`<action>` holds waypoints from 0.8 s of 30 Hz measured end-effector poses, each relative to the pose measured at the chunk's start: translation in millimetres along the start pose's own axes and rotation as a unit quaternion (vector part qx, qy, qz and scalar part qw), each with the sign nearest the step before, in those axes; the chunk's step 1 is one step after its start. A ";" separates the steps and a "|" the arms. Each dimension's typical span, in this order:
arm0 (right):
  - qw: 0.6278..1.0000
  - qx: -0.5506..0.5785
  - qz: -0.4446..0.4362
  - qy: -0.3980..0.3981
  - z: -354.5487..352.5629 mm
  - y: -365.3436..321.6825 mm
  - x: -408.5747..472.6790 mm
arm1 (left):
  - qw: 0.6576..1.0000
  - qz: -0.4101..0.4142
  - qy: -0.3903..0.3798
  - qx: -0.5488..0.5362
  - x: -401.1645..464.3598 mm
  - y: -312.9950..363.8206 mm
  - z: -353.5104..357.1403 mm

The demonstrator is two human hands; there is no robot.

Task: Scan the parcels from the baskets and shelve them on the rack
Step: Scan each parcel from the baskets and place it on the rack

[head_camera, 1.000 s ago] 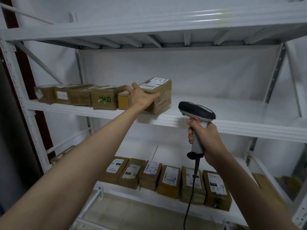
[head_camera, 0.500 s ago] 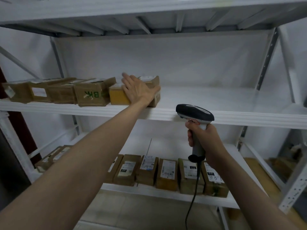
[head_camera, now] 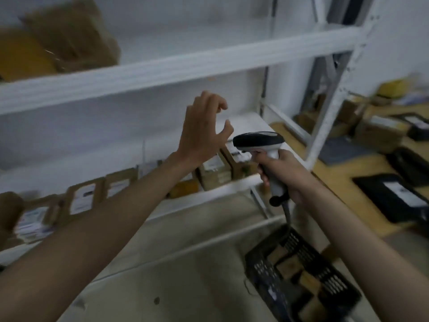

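My left hand (head_camera: pixel 202 129) hangs in the air in front of the white rack (head_camera: pixel 176 66), its fingers loosely curled and holding nothing. My right hand (head_camera: pixel 283 173) grips the handle of a black and white barcode scanner (head_camera: pixel 257 140) whose cord drops toward the floor. The brown parcel (head_camera: pixel 69 36) sits on the upper shelf at the top left, blurred. A row of labelled brown parcels (head_camera: pixel 92 196) stands on the lower shelf. At the lower right a black slotted basket (head_camera: pixel 267 270) on the floor holds several brown parcels.
To the right of the rack, a wooden surface (head_camera: pixel 336 173) carries black mailer bags (head_camera: pixel 399 198) and more cardboard boxes (head_camera: pixel 378 133). The pale floor (head_camera: pixel 176 282) lies below the rack's bottom rail. The whole view is blurred by motion.
My left hand has let go of the parcel on the upper shelf and pulled back into the air. The view has swung down and to the right, bringing the basket into sight.
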State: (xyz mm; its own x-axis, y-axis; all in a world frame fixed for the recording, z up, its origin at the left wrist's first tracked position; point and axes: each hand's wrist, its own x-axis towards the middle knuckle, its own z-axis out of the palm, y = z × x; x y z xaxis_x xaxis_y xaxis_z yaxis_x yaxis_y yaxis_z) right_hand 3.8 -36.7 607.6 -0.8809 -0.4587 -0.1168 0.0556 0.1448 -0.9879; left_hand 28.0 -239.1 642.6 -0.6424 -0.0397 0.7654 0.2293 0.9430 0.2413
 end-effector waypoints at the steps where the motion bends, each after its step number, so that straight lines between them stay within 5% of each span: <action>1: 1.000 0.003 0.025 0.016 -10.7 14.7 -7.1 | 0.999 0.010 -0.031 -0.024 -12.0 5.8 18.8; 7: 0.976 0.051 0.187 0.101 -77.8 116.6 -64.9 | 0.966 0.039 -0.217 -0.137 -91.0 48.1 132.1; 13: 0.924 0.107 0.306 0.203 -126.8 219.9 -126.6 | 0.843 -0.038 -0.519 -0.135 -189.8 84.8 231.6; 19: 0.875 0.187 0.345 0.282 -159.6 306.9 -166.3 | 0.739 -0.039 -0.665 -0.101 -259.3 123.6 305.2; 24: 0.855 0.202 0.363 0.310 -176.8 380.5 -176.6 | 0.692 -0.032 -0.716 -0.088 -304.2 151.7 365.5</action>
State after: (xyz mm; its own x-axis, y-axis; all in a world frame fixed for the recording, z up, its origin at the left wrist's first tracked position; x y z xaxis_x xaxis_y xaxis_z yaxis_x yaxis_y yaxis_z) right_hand 97.4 254.5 270.4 -0.6181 0.1947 -0.7616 0.7412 -0.1784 -0.6472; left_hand -9.1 36.8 228.4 -0.6925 0.4079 -0.5950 0.1717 0.8943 0.4132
